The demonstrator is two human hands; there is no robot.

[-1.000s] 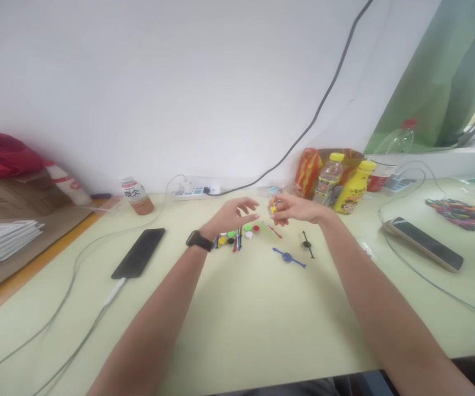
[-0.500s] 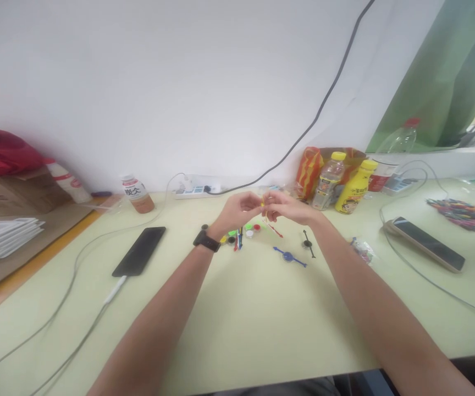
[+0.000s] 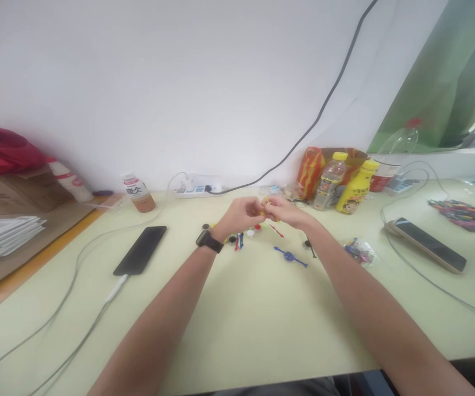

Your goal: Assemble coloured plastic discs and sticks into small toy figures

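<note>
My left hand and my right hand meet above the table, fingertips pinched together. Between them is a thin yellow arrow-shaped spinner, its middle hidden by the fingers. A blue arrow spinner with a round hub lies nearer to me. My right wrist partly covers a black arrow spinner. Below my hands a red arrow lies on the table. Beside my left hand are a white disc, a red disc, a black disc and a few coloured arrows.
A black phone lies left, a second phone right. Bottles and a snack bag stand behind my right hand. A small plastic bag of parts and a pile of coloured pieces are on the right.
My hands have come down slightly and closer together, and the yellow spinner has turned between the fingers. My right forearm now covers more of the black spinner.
</note>
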